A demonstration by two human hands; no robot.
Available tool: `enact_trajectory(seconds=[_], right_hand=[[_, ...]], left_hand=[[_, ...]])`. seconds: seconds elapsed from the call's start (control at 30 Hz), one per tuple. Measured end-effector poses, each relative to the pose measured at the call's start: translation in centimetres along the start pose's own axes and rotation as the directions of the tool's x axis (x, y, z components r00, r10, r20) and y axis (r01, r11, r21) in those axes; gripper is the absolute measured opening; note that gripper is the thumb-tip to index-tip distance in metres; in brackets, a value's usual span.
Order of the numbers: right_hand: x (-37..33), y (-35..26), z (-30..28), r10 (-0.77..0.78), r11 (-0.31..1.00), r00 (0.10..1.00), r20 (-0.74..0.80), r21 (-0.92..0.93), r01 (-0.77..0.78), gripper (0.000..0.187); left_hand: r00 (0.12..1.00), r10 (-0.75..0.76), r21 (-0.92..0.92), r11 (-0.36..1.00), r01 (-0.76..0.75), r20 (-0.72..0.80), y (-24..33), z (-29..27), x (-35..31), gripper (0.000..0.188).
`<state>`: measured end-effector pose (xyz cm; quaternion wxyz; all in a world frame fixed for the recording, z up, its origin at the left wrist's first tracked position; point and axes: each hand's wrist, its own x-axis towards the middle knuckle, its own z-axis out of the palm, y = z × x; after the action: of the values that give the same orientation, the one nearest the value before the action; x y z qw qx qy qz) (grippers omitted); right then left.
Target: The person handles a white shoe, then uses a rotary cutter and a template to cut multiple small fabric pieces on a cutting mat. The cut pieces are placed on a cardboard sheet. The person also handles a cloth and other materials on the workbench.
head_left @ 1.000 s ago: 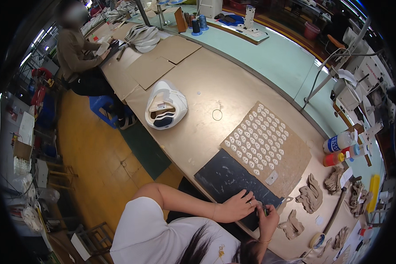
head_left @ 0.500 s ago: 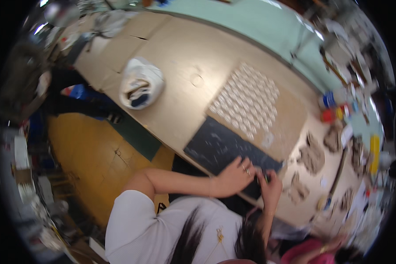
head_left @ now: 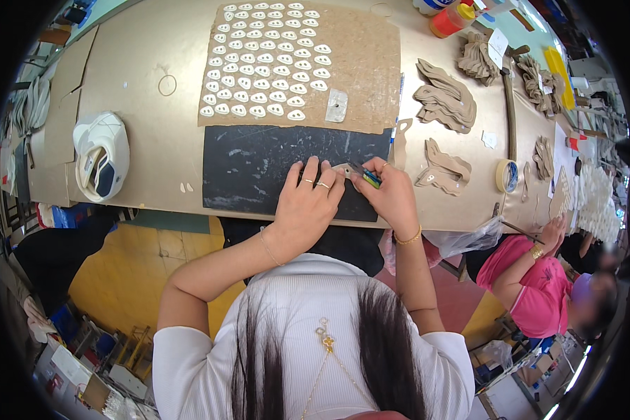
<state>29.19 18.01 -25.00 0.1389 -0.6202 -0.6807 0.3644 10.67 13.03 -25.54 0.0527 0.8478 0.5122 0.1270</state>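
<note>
My left hand (head_left: 306, 203) lies palm down on the black mat (head_left: 248, 171), its fingers stretched out. Its fingertips rest at a small beige piece (head_left: 343, 169) that shows a dark hole. From the other side, my right hand (head_left: 392, 198) is closed round a small tool with a green and blue handle (head_left: 372, 179). The tool's dark grey end points at the piece; its exact kind is not clear. Just beyond the mat lies a brown board (head_left: 364, 63) with rows of small white two-holed pieces (head_left: 262, 71) on it. A pale rectangular plate (head_left: 337, 106) is there too.
At the left stands a white shoe-like item (head_left: 103, 157). Stacks of brown cut pieces (head_left: 444, 96) lie on the right, near a tape roll (head_left: 507, 176) and a long wooden handle (head_left: 511, 115). A red and yellow container (head_left: 453, 19) is at the back. A person in pink (head_left: 528, 283) sits at right.
The view has turned and sharpened, so the table now runs level across it. Both hands stay together over the black mat, with the tool still in my right hand.
</note>
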Motion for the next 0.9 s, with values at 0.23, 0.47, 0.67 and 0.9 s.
enact_trajectory(seconds=[0.23, 0.47, 0.67, 0.9], right_hand=[[0.4, 0.4, -0.1, 0.084, 0.992, 0.994, 0.067, 0.093, -0.090, 0.032], [0.9, 0.8, 0.0, 0.114, 0.986, 0.990, 0.087, 0.108, -0.123, 0.033], [1.1, 0.0, -0.6, 0.140, 0.985, 0.981, 0.134, 0.081, -0.151, 0.030], [1.7, -0.1, -0.8, 0.176, 0.954, 0.962, 0.210, 0.206, -0.220, 0.030]], left_hand=[[1.000, 0.008, -0.001, 1.000, -0.008, -0.001, -0.1, 0.0, -0.1, 0.053], [1.000, 0.016, -0.009, 1.000, -0.016, 0.011, -0.1, 0.0, 0.0, 0.052], [1.000, 0.012, -0.019, 1.000, -0.012, 0.025, -0.2, 0.0, -0.1, 0.052], [1.000, 0.013, -0.018, 1.000, -0.012, 0.023, -0.2, 0.0, -0.2, 0.052]])
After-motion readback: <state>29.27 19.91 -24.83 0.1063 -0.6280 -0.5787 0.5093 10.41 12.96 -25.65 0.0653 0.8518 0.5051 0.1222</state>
